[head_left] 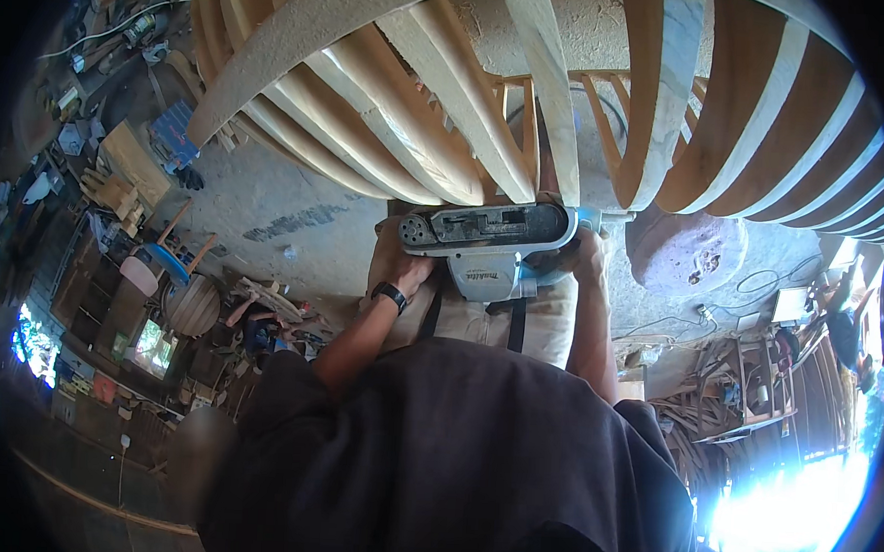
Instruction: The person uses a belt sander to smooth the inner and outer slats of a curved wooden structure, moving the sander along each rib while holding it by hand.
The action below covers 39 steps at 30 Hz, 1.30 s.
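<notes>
In front of my lap a grey belt sander (487, 258) is held level, its dark open side with the rollers turned up toward me. My left hand (410, 273), with a black band on the wrist, is closed on the sander's left end; its fingers are partly hidden underneath. At the right end my right hand (589, 255) wraps round the sander's grip. The sander's far edge lies right by the lower ends of the curved wooden ribs (449, 109); I cannot tell whether it touches them.
More curved slats (735, 121) arch across the far right. A rounded pale block (685, 249) stands on the concrete floor (297, 210), with cables nearby. Tools and wood offcuts (121, 178) crowd the left. A blue-topped stool (166, 262) stands there too. Scrap wood (738, 388) is stacked at right.
</notes>
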Each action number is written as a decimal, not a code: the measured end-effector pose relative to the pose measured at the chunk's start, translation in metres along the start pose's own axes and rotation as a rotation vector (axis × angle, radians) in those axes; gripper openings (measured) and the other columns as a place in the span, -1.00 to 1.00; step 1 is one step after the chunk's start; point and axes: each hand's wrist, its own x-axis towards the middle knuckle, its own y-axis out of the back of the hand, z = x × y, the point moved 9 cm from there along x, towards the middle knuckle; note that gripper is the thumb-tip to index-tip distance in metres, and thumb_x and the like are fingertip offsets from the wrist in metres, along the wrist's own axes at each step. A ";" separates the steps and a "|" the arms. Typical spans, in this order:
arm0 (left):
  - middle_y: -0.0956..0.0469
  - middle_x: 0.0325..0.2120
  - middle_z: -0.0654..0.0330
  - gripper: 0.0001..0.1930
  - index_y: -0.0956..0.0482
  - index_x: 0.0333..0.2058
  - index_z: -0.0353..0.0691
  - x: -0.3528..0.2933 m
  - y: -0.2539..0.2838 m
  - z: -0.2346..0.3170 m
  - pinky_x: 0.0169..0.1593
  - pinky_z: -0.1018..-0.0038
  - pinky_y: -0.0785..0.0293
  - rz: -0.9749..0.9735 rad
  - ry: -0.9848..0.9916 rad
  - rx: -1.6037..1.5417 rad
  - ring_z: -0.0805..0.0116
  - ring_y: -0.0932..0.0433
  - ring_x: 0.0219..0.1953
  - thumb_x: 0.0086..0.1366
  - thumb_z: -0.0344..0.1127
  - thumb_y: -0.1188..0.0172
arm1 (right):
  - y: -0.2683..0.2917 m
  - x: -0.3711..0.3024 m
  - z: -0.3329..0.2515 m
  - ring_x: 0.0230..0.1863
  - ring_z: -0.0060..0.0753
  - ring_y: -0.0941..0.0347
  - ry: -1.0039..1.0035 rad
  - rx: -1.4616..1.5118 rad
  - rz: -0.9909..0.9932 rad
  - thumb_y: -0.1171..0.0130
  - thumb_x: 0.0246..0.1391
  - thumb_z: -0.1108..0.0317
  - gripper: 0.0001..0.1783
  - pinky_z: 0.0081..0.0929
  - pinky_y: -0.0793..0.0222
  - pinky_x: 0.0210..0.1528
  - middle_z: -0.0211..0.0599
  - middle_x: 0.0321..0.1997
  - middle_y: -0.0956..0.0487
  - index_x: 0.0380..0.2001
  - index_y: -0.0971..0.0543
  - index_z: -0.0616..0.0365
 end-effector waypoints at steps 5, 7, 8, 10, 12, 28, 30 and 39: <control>-0.52 0.04 0.08 -0.60 -0.44 0.10 -0.28 -0.006 0.001 -0.013 0.23 0.38 -0.28 0.034 0.059 0.157 0.27 -0.42 0.12 0.30 -0.34 -0.14 | -0.013 -0.017 -0.003 -0.61 -0.47 -0.46 -0.001 0.059 -0.103 -0.17 -0.13 0.49 -0.79 -0.51 -0.38 -0.52 -0.29 -0.60 -0.55 -0.36 -0.62 0.35; -0.52 0.04 0.10 -0.61 -0.44 0.11 -0.29 -0.018 -0.024 -0.072 0.20 0.41 -0.32 0.200 0.112 -0.230 0.34 -0.43 0.09 0.34 -0.33 -0.13 | -0.027 -0.050 -0.044 -0.62 -0.43 -0.47 0.028 -0.066 -0.055 -0.18 -0.09 0.48 -0.90 -0.50 -0.38 -0.57 -0.26 -0.62 -0.53 -0.46 -0.58 0.29; -0.54 0.01 0.12 -0.64 -0.47 0.07 -0.28 -0.014 -0.015 -0.052 0.16 0.40 -0.36 0.171 0.132 -0.325 0.33 -0.46 0.06 0.34 -0.31 -0.12 | -0.028 -0.063 -0.054 -0.62 -0.44 -0.47 0.043 -0.082 -0.036 -0.19 -0.08 0.47 -0.89 -0.50 -0.37 -0.58 -0.27 -0.62 -0.52 -0.45 -0.58 0.29; -0.59 -0.03 0.15 -0.70 -0.52 0.00 -0.26 -0.013 0.010 -0.015 0.09 0.40 -0.43 0.119 0.179 -0.507 0.32 -0.52 0.00 0.35 -0.29 -0.12 | -0.023 -0.080 -0.065 -0.62 -0.44 -0.46 0.074 -0.130 -0.025 -0.21 -0.02 0.38 -0.84 -0.50 -0.37 -0.56 -0.28 -0.61 -0.52 -0.40 -0.58 0.26; -0.58 -0.02 0.16 -0.67 -0.50 0.05 -0.28 -0.018 0.010 -0.025 0.09 0.40 -0.44 0.020 0.290 -0.726 0.38 -0.50 0.00 0.35 -0.31 -0.13 | -0.035 -0.108 -0.093 -0.62 -0.44 -0.46 0.098 -0.147 -0.038 -0.20 0.02 0.34 -0.80 -0.51 -0.36 -0.55 -0.28 -0.60 -0.52 -0.36 -0.57 0.26; -0.61 -0.07 0.14 -0.70 -0.54 -0.01 -0.21 -0.010 0.068 0.022 0.14 0.30 -0.37 0.105 -0.002 -0.224 0.35 -0.47 0.09 0.31 -0.26 -0.15 | -0.042 -0.100 -0.058 -0.66 -0.53 -0.41 0.048 -0.059 0.043 -0.21 0.20 0.01 -0.56 -0.58 -0.31 -0.60 -0.36 -0.65 -0.46 -0.36 -0.58 0.26; -0.51 0.06 0.05 -0.48 -0.40 0.14 -0.33 -0.016 0.055 -0.005 0.13 0.42 -0.40 0.045 0.215 -0.435 0.36 -0.46 0.08 0.23 -0.32 -0.29 | -0.043 -0.092 -0.043 -0.66 -0.53 -0.42 0.050 -0.030 0.022 -0.20 0.20 -0.01 -0.54 -0.58 -0.30 -0.60 -0.36 -0.64 -0.49 -0.34 -0.59 0.28; -0.56 -0.02 0.01 -0.57 -0.48 0.04 -0.35 -0.018 0.065 0.003 0.07 0.40 -0.42 0.115 0.281 -0.223 0.33 -0.49 0.02 0.21 -0.34 -0.28 | -0.042 -0.061 -0.005 -0.63 -0.55 -0.42 0.027 0.064 -0.040 -0.21 0.20 -0.02 -0.56 -0.59 -0.33 -0.57 -0.39 -0.62 -0.50 -0.38 -0.58 0.21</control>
